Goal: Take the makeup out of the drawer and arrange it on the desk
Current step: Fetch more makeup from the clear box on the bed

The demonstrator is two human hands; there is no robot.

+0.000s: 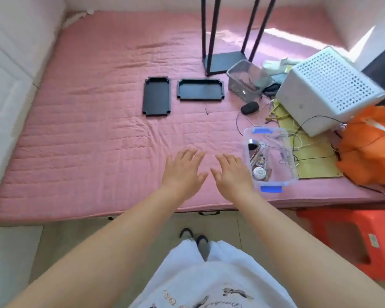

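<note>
Fingers of both hands were spread, holding nothing. Right hand [232,172] lay just beside the makeup box [270,156], nearer than the left hand [183,168]; its long axis ran away from the person.

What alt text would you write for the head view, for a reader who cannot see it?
Two open, empty hands, left hand and right hand, reach out over a pink mattress. Right of them is a clear plastic box with small items inside; farther back lie two black trays.
</note>
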